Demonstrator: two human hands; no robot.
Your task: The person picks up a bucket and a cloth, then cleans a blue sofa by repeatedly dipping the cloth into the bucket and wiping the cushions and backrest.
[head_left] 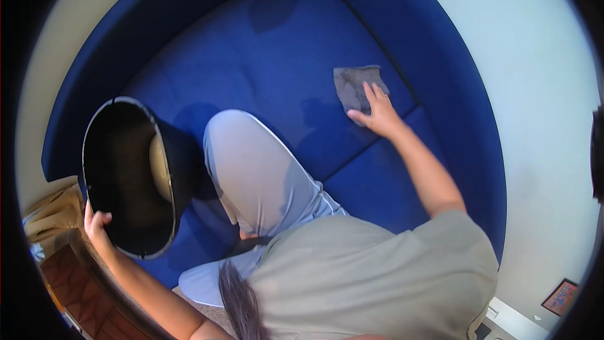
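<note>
On the left, a dark lampshade (129,151) is tipped so that its wide mouth faces me, with a pale rounded bulb-like shape (160,167) inside. My left hand (97,225) grips the lower left of its rim, thumb over the inner side. A crumpled grey cloth (352,85) lies on the seat of the blue sofa (283,56). Resting on the cloth's lower right part is my right hand (380,114), fingers stretched and apart, not closed around it.
The sofa's raised back (402,19) curves around the seat. My bent knee (245,151) rests between the lampshade and the cloth. At lower left are a brown wooden piece (88,289) and tan fabric (56,211). A small framed picture (560,296) is at lower right.
</note>
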